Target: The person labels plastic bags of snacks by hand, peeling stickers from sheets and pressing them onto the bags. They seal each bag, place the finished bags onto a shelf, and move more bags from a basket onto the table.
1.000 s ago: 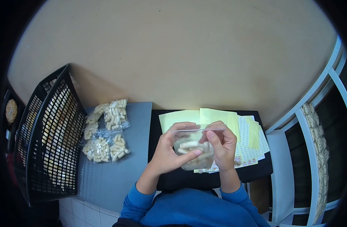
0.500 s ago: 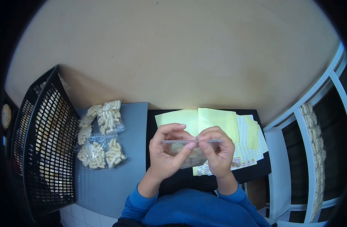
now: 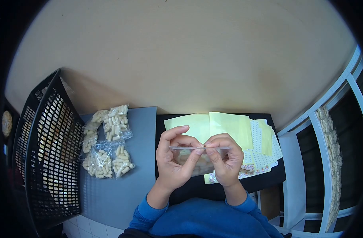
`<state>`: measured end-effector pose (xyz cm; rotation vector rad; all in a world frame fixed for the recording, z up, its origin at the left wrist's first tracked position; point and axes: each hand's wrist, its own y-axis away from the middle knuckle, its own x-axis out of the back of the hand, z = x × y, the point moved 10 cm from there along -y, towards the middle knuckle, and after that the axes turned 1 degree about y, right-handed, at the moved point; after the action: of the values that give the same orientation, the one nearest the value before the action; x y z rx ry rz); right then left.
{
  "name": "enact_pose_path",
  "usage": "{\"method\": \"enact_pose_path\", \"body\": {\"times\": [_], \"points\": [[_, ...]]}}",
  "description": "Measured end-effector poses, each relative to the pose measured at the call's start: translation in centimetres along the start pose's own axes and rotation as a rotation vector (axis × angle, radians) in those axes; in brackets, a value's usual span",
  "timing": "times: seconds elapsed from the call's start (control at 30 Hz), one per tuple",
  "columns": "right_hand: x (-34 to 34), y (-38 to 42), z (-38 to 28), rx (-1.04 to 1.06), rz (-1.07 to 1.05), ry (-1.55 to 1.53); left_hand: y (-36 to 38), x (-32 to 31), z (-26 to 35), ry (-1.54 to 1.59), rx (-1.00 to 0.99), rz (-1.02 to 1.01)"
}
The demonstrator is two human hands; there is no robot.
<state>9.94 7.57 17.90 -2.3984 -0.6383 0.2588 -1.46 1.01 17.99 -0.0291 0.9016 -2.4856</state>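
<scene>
Evidently the clear, flat-topped plastic bag of pale, capsule-shaped pieces (image 3: 199,169) is a light, limp thing, held up in the air in front of the person's blue-sleeved body, with the desk with a black top (image 3: 181,193) behind and below it. The left hand (image 3: 174,164) and the right hand (image 3: 229,164) share it: their fingers pinch the thin upper edge near its middle, the 2 thumbs on the near side and almost meeting. At least 1 left finger stands raised, away from the film; the lower fingers of the right hand are partly hidden, so I cannot tell how they lie.

The film looks thin, smooth and probably a little slippery, so a thumb-and-finger pinch should suit it better than a flat palm. That edge runs straight and seems the stiffest part, a good place to hold. The body below would sag and shift as the loose pieces roll; they look dry and light, perhaps brittle, so squeezing there could crush them. The filled clear bags with rumpled film (image 3: 107,144) lying on the grey-topped desk (image 3: 138,190) show similar slack, lumpy shapes beside the tall black perforated plastic basket (image 3: 54,154).
</scene>
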Motion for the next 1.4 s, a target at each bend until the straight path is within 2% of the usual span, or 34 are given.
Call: {"method": "enact_pose_path", "body": {"times": [0.6,0.67,0.73,0.83,0.93,1.13,1.27,1.4], "points": [[-0.8,-0.2,1.0,-0.019,0.022,0.015,0.0,0.9,-1.7,0.062,0.145,0.087],[-0.9,-0.3,1.0,-0.026,0.015,-0.005,-0.2,0.9,-1.5,0.065,0.125,0.084],[-0.8,-0.3,1.4,-0.062,0.031,-0.224,-0.3,0.9,-1.4,0.068,0.107,0.08],[-1.0,-0.2,1.6,-0.05,-0.024,-0.176,-0.6,0.7,-0.9,0.043,0.078,0.071],[-1.0,-0.2,1.4,-0.024,-0.044,-0.112,-0.5,0.8,-1.4,0.029,0.13,0.092],[-1.0,0.0,1.8,-0.064,0.0,-0.055,-0.2,1.1,-1.6,0.006,0.089,0.112],[-1.1,0.1,2.1,-0.065,0.009,-0.058,-0.3,1.2,-1.1,-0.027,0.028,0.09],[-0.9,-0.2,1.9,-0.075,0.069,-0.219,-0.2,1.2,-1.2,-0.004,0.033,0.103]]}}
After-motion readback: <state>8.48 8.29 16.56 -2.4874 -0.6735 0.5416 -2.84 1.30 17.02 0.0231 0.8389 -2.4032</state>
